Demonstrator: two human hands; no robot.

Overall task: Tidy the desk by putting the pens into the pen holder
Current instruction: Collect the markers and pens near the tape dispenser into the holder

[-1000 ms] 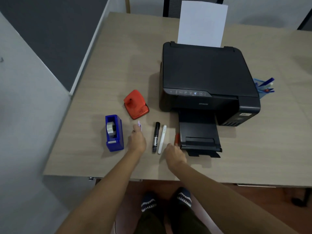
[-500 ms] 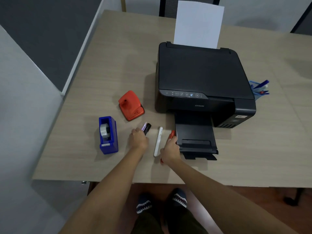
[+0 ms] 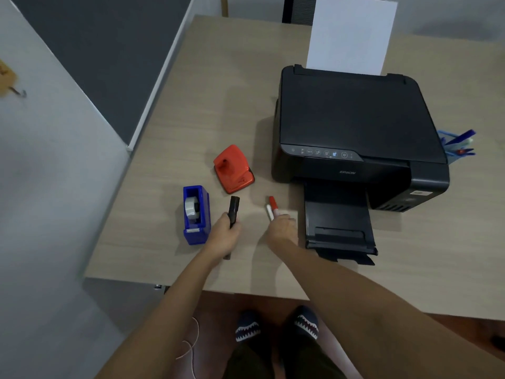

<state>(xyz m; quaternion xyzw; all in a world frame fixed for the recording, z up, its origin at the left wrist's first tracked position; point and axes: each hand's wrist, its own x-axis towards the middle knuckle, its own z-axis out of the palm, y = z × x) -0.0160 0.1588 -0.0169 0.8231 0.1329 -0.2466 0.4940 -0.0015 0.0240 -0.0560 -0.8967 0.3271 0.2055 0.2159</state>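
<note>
My left hand (image 3: 224,237) is closed around a black marker (image 3: 234,209) whose cap end sticks out past my fingers; a purple pen picked up earlier is hidden now. My right hand (image 3: 281,227) grips a red pen (image 3: 272,202) and a white pen (image 3: 269,211) together, both tips pointing away from me. The blue pen holder (image 3: 451,157) stands on the desk behind the printer's right side, with several pens in it, mostly hidden by the printer.
A black printer (image 3: 352,127) with its output tray (image 3: 338,231) extended and a white sheet (image 3: 349,36) in its feeder sits between my hands and the holder. A blue tape dispenser (image 3: 195,214) and an orange hole punch (image 3: 233,169) lie to the left.
The black marker went from the desk into my left hand. My right hand gathered the red pen, then the white pen, and both hands lifted off the desk.
</note>
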